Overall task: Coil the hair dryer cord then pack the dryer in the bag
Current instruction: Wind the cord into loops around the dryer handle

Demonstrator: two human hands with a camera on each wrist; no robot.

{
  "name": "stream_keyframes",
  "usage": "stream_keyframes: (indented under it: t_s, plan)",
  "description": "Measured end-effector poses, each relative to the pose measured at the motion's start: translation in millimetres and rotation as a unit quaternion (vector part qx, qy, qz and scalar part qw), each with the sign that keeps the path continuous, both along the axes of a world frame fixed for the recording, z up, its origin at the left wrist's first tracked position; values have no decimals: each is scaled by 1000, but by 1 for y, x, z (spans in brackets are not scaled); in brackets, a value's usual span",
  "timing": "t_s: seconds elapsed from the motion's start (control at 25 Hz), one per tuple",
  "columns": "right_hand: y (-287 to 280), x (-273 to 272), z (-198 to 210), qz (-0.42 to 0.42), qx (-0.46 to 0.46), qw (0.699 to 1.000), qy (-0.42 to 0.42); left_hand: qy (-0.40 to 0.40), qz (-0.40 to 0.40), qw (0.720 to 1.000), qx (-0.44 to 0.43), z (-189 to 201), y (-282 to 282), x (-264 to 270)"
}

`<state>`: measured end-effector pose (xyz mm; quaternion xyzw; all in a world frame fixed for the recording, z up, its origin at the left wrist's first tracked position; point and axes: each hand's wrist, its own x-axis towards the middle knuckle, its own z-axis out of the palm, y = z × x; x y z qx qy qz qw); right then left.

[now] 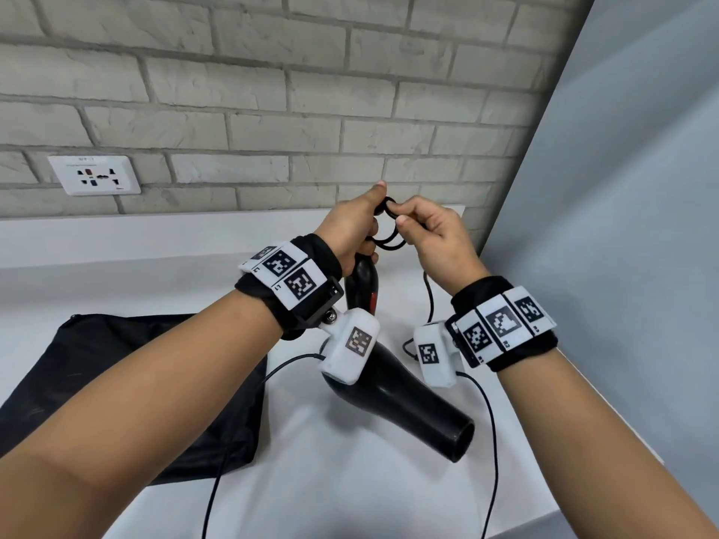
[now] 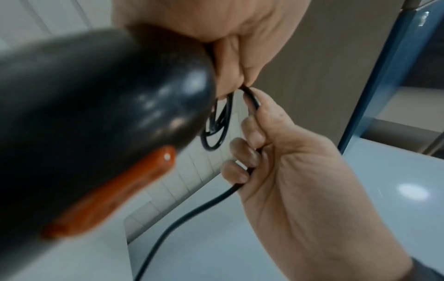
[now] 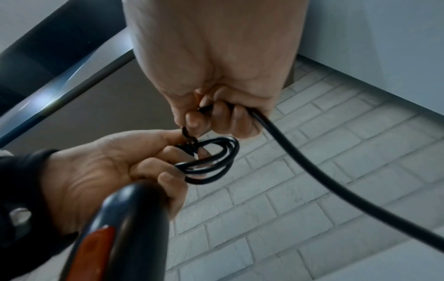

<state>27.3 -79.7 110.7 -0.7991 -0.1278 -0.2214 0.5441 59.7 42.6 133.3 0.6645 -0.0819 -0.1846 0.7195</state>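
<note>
Black cord [image 1: 391, 231] is gathering into small loops at the left hand [image 1: 352, 223], which is curling round both those loops and the handle of the hair dryer [image 1: 393, 379], holding it above the white table [image 1: 350, 492]. The right hand [image 1: 435, 237] is pinching the free run of cord and feeding it toward the coil. The tight loops are looking springy, so a loosened thumb could be letting them pop open, and the long slack trailing down may be snagging on the table edge. The black bag [image 1: 128, 383] is lying flat to the left, its mouth not visibly open.
</note>
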Motion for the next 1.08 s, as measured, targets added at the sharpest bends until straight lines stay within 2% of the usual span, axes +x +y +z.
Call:
stream_keyframes:
  t_s: [0.12, 0.32, 0.44, 0.56, 0.68, 0.8, 0.88, 1.08]
  plan:
    - [1, -2, -4, 26, 12, 1000, 7, -32, -5, 999, 23, 0, 1, 0]
    - [-12, 1, -16, 17, -21, 1000, 14, -49, -23, 998, 31, -5, 8, 0]
    - [-32, 4, -35, -17, -54, 996, 63, -41, -9, 999, 18, -9, 15, 3]
    - [-47, 3, -63, -34, -136, 979, 147, -44, 10, 999, 22, -13, 18, 5]
    - [-63, 1, -98, -79, -229, 931, 273, -53, 17, 998, 26, -15, 18, 7]
    - [-71, -2, -131, -102, -331, 841, 415, -53, 27, 998, 24, -17, 19, 9]
    - [-67, -5, -144, -87, -383, 800, 454, -52, 26, 998, 27, -19, 17, 9]
    - [-61, -9, -148, -66, -448, 772, 446, -48, 14, 999, 20, -22, 16, 6]
